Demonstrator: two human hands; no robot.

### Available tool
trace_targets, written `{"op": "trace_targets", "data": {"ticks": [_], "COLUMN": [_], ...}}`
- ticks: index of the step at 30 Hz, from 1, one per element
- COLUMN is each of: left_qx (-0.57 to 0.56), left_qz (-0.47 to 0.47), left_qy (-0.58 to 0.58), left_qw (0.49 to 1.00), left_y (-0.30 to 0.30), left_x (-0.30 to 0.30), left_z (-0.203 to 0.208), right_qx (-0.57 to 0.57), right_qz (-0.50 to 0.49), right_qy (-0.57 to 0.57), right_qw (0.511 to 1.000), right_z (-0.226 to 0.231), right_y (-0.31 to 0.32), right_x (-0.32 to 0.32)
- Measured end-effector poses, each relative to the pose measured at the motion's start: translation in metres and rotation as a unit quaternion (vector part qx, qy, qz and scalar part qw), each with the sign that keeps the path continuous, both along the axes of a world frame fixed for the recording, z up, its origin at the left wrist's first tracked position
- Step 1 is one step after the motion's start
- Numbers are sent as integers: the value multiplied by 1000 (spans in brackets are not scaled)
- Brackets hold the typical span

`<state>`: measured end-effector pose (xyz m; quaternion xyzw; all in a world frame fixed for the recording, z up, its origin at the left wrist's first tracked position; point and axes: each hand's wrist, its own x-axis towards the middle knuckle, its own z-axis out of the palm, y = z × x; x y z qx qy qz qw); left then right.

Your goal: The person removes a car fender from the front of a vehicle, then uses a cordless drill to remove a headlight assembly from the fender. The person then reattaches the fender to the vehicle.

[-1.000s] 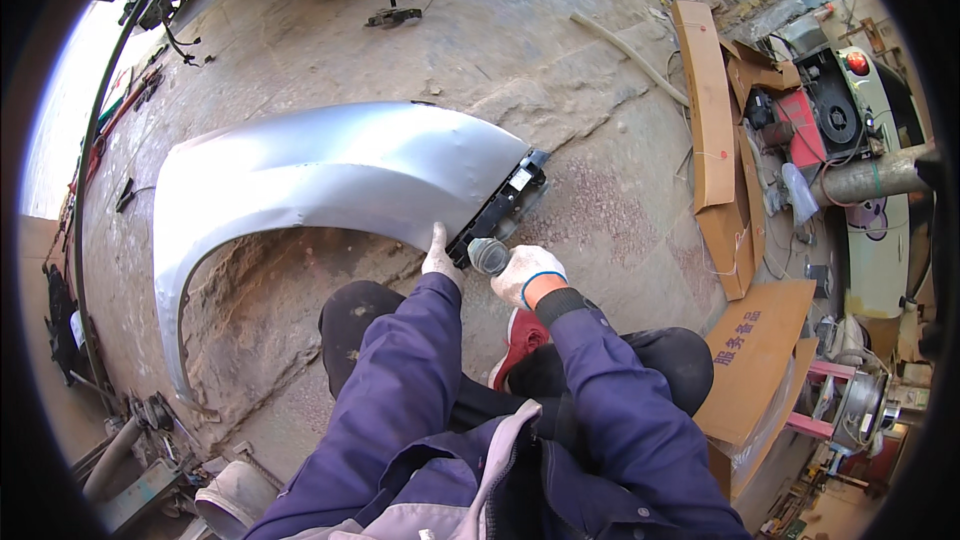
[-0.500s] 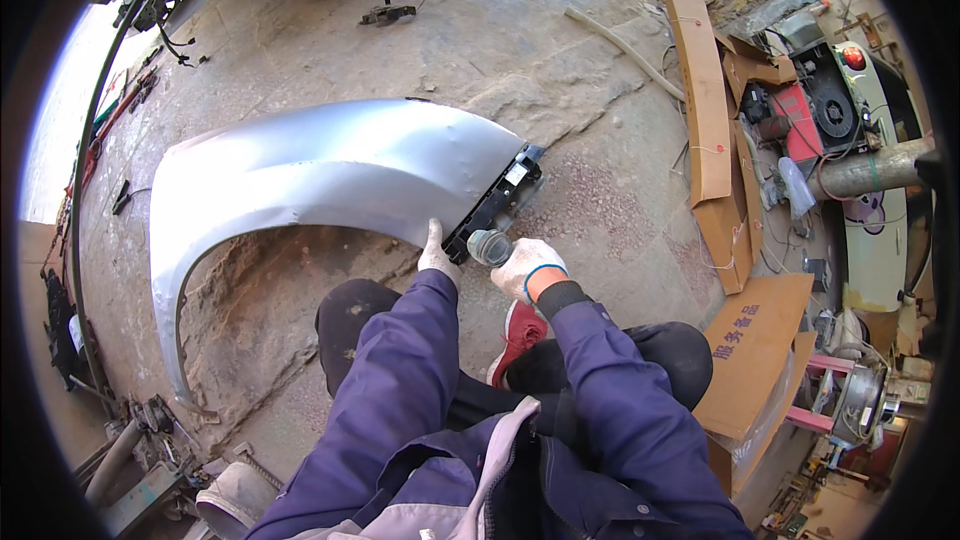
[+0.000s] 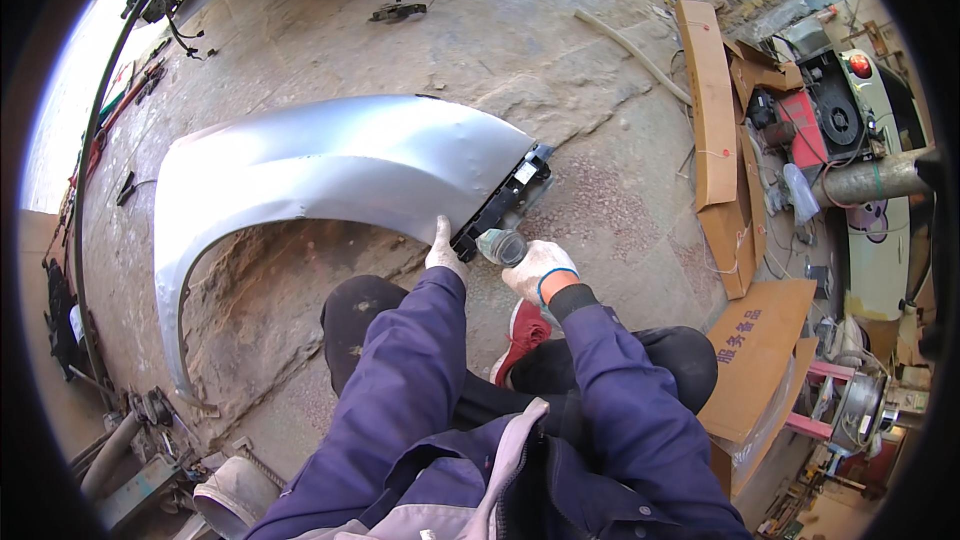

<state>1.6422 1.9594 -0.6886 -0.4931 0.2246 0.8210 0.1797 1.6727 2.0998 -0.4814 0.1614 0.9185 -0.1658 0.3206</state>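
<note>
while left hand [image 3: 443,252] steadies fender [image 3: 330,165], right hand [image 3: 530,268] perhaps grips tool [image 3: 500,246].

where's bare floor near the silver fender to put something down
Bare concrete lies beyond the silver fender, up to the small dark tool, and right of its black bracket toward the cardboard. Crowded: under the arch by the knees, and the right edge with machines.

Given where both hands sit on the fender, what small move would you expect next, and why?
Probably bringing the small cylindrical tool in the right hand onto the black bracket. The left hand already steadies the silver fender edge beside it, and the tool's tip sits just short of the bracket.
</note>
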Motion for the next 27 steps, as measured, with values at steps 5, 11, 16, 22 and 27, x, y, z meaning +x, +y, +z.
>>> {"op": "trace_targets", "data": {"ticks": [5,11,16,22,27], "left_qx": [1,48,30,55,41], "left_qz": [-1,67,10,13,16], "left_qy": [-5,15,11,17,26], "left_qw": [1000,996,999,998,999], "left_y": [4,4,3,1,2], "left_x": [2,1,5,6,4], "left_z": [-17,-38,-44,-43,-37], "right_qx": [-8,31,44,32,41], "right_qz": [18,76,52,57,68], "right_qy": [26,-7,-25,-26,-16], "right_qw": [999,997,997,998,997], "right_z": [-4,-4,3,4,4], "right_y": [-7,-12,-16,-15,-15], "right_x": [14,7,0,1,1]}}
